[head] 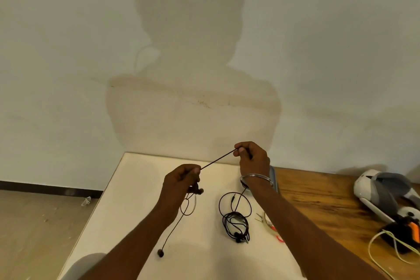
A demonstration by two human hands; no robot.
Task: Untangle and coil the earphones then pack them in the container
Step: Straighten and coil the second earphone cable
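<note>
A dark earphone cable [217,159] is stretched taut between my two hands above the white board. My left hand [181,178] pinches its lower end, with an earbud under the fingers and a small loop below. From there a strand hangs down to a second earbud [160,253]. My right hand [251,159] pinches the upper end, higher and farther back. A second set of dark earphones [235,220] lies in a loose tangle on the board, right of centre. The grey container [273,179] lies behind my right wrist, mostly hidden.
The white board [136,188] rests on a wooden table [318,200]. At the right stand a white and grey device [381,191] and a black and orange object [406,232] with a pale yellow cord. Small coloured bits [272,227] lie by my right forearm. A wall stands close behind.
</note>
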